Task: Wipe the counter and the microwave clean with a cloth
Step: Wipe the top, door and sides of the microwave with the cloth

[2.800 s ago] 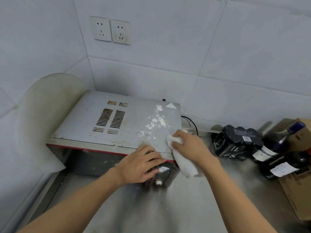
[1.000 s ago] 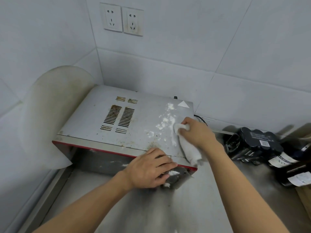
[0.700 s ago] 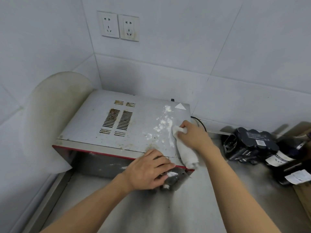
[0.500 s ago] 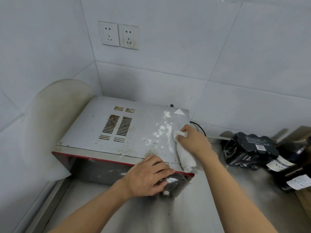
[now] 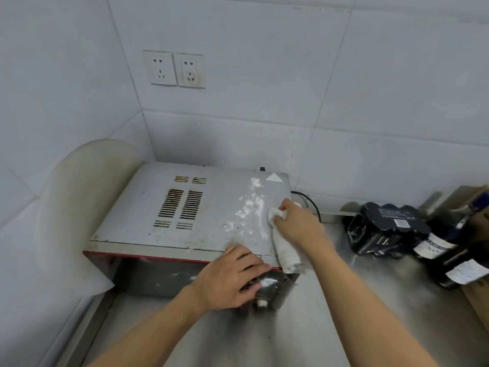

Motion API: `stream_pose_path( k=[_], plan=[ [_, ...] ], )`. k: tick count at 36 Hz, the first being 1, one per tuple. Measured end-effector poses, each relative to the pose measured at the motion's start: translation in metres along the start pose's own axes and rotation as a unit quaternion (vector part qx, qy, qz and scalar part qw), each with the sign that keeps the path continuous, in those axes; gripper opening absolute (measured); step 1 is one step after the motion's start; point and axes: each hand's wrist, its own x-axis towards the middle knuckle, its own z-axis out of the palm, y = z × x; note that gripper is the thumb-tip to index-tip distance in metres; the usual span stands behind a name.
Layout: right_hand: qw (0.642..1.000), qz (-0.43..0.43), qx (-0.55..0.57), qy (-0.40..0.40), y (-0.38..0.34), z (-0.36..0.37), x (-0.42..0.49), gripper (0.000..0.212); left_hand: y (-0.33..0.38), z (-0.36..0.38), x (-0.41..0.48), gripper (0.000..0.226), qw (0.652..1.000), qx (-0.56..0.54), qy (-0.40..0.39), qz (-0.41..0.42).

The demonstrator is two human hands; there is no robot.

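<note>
Right hand (image 5: 299, 226) is on the job, fingers curled tight round a bunched white cloth (image 5: 287, 251), the wad pressed onto the top of the microwave (image 5: 148, 221) near its right edge. The loose tail of the cloth trails back from the fist toward the person, draped along that edge as far as the front corner. Just left of the knuckles lies a scatter of white powder (image 5: 251, 205), running away from the grip toward the back, where a small white triangle (image 5: 274, 178) sits in the rear corner. Further left of the grip, the rusty vent slots (image 5: 182, 205).

Left hand (image 5: 227, 279) sits nearer the person, below and left of the cloth, fingers spread and laid flat over the microwave's front right corner, holding nothing. A dab of powder shows right at its fingertips.

Steel counter (image 5: 304, 337) runs under both forearms. A black cord (image 5: 311, 201) loops just behind the right hand. Well off to the right of the grip: a black pack of cans (image 5: 383, 229), then dark bottles (image 5: 436, 243). Two wall sockets (image 5: 174, 68) sit high above.
</note>
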Motion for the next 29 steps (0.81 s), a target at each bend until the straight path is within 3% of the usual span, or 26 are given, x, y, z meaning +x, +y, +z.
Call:
stream_pose_path(
  k=[5, 14, 23, 29],
  plan=[
    [0.999, -0.017, -0.030, -0.041, 0.006, 0.002, -0.019, 0.027, 0.001, -0.001, 0.000, 0.039, 1.000, -0.005, -0.003, -0.001],
    [1.000, -0.003, 0.017, 0.016, 0.005, 0.001, -0.001, 0.025, -0.001, 0.000, 0.001, 0.038, 1.000, -0.003, -0.004, 0.009],
    [0.998, -0.032, -0.018, -0.052, 0.019, 0.005, -0.019, 0.021, -0.002, 0.001, 0.000, 0.037, 1.000, -0.002, 0.006, 0.012],
    [1.000, -0.025, 0.003, -0.005, 0.015, -0.004, 0.001, 0.021, -0.001, -0.001, 0.001, 0.038, 1.000, -0.002, 0.001, 0.009]
  ],
)
